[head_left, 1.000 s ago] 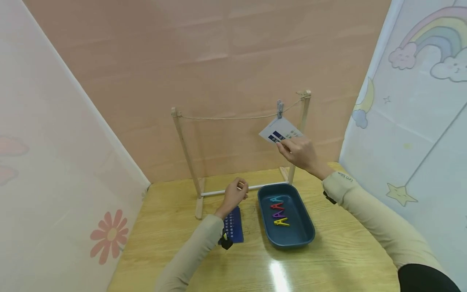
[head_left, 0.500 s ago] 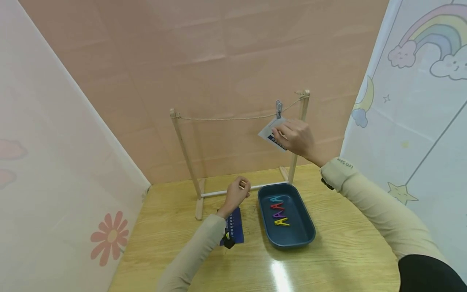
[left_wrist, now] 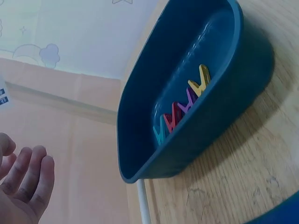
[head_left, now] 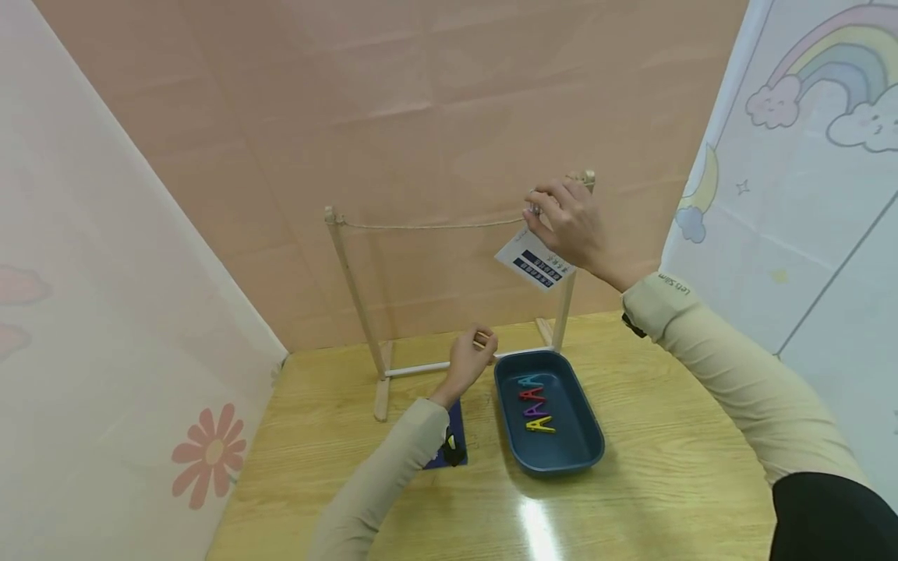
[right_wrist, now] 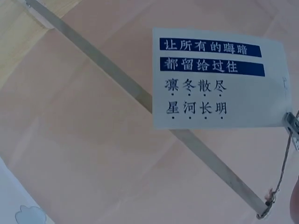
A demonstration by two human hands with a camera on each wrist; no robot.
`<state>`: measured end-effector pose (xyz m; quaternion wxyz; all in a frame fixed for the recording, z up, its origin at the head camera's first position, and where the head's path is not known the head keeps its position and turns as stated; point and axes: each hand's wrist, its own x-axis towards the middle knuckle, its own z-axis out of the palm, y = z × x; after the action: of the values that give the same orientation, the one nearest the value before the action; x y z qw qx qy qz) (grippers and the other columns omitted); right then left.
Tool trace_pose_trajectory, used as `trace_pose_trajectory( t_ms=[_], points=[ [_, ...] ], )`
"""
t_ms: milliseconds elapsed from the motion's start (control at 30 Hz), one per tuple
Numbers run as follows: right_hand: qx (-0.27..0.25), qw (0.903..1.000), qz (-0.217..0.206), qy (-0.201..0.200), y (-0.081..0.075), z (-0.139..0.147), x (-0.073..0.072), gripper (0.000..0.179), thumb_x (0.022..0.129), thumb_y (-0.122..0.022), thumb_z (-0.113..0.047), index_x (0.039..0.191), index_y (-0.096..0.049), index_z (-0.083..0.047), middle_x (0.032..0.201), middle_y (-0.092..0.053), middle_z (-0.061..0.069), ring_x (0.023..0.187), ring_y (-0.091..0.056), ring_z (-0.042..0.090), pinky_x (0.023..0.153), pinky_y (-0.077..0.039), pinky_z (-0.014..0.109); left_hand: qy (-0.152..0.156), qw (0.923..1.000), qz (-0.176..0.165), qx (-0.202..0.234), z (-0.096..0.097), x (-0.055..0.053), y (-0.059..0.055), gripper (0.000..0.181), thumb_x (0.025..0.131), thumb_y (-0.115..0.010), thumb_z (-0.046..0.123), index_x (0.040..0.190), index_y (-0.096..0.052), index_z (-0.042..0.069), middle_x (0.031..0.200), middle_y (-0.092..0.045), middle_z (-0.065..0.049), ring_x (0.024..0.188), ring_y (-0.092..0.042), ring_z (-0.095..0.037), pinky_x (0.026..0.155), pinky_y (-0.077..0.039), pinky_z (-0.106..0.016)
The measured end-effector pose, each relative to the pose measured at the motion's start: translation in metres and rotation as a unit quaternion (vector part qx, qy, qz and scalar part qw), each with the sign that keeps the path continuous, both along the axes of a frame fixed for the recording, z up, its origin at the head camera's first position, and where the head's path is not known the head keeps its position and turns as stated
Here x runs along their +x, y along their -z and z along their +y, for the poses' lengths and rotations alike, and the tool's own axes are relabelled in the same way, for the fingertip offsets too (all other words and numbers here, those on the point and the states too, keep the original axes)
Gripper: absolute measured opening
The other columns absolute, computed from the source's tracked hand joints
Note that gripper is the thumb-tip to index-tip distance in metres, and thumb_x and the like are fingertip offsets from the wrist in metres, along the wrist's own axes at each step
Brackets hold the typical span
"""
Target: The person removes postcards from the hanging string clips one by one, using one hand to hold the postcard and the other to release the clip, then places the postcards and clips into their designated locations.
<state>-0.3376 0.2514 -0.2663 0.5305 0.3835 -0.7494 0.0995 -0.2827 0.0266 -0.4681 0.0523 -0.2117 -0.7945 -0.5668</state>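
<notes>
A white card printed with Chinese characters and dark blue bands hangs tilted by one corner from a grey clothespin on the string. My right hand pinches that clothespin, thumb and fingers on either side, hiding most of it in the head view. Below and to the left, my left hand hovers near the tray with its fingers loosely curled and nothing in them. Several clothespins lie in a row in the dark blue tray: teal, red, purple and yellow.
The string runs between two posts of a wooden frame with a white bottom bar. A dark blue card lies on the wooden table, partly under my left forearm. Printed sheets wall both sides.
My right hand has risen from the hanging card up to the clothespin and now grips it. My left hand has shifted slightly right and up.
</notes>
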Motion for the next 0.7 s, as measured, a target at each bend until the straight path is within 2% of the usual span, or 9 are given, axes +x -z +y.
trace_pose_trajectory(
  t_ms=[133, 300, 433, 567, 700],
  points=[
    [0.024, 0.9986, -0.044, 0.016, -0.006, 0.005, -0.001, 0.032, 0.095, -0.066, -0.015, 0.116, -0.062, 0.008, 0.114, -0.06, 0.027, 0.102, -0.054, 0.044, 0.09, -0.043, 0.055, -0.001, 0.9999, 0.01, 0.004, 0.008, 0.0, -0.001, 0.018, 0.103, -0.056, 0.016, 0.111, -0.06, 0.001, 0.093, -0.068, -0.018, 0.068, -0.07, -0.022, 0.064, -0.061, -0.035],
    [0.018, 0.9939, -0.103, 0.035, -0.009, 0.01, -0.004, 0.037, 0.095, -0.066, -0.018, 0.122, -0.062, 0.006, 0.122, -0.06, 0.026, 0.112, -0.053, 0.043, 0.101, -0.039, 0.055, -0.009, 0.9997, 0.016, 0.014, 0.017, -0.001, -0.008, 0.023, 0.102, -0.058, 0.02, 0.113, -0.06, 0.0, 0.09, -0.067, -0.013, 0.069, -0.07, -0.027, 0.061, -0.059, -0.026],
    [0.015, 0.9895, -0.136, 0.046, -0.009, 0.012, -0.006, 0.035, 0.097, -0.063, -0.02, 0.122, -0.063, 0.005, 0.123, -0.06, 0.024, 0.115, -0.051, 0.042, 0.111, -0.032, 0.052, -0.015, 0.9996, 0.021, 0.012, 0.023, -0.004, -0.014, 0.022, 0.102, -0.058, 0.019, 0.114, -0.061, 0.0, 0.09, -0.066, -0.008, 0.069, -0.07, -0.023, 0.059, -0.058, -0.024],
    [0.009, 0.9851, -0.161, 0.06, -0.009, 0.014, -0.006, 0.036, 0.099, -0.061, -0.022, 0.125, -0.062, 0.003, 0.125, -0.06, 0.023, 0.118, -0.05, 0.042, 0.121, -0.017, 0.046, -0.021, 0.9991, 0.036, 0.007, 0.029, -0.005, -0.021, 0.021, 0.102, -0.058, 0.016, 0.114, -0.06, -0.001, 0.092, -0.066, -0.009, 0.069, -0.069, -0.017, 0.061, -0.058, -0.023],
    [0.007, 0.9815, -0.175, 0.077, -0.008, 0.015, -0.006, 0.038, 0.1, -0.059, -0.024, 0.129, -0.06, 0.001, 0.126, -0.059, 0.023, 0.12, -0.049, 0.041, 0.121, -0.016, 0.046, -0.024, 0.9986, 0.044, 0.017, 0.034, -0.004, -0.026, 0.02, 0.102, -0.058, 0.016, 0.112, -0.061, 0.0, 0.093, -0.065, -0.01, 0.072, -0.07, -0.025, 0.062, -0.059, -0.023]
  ],
)
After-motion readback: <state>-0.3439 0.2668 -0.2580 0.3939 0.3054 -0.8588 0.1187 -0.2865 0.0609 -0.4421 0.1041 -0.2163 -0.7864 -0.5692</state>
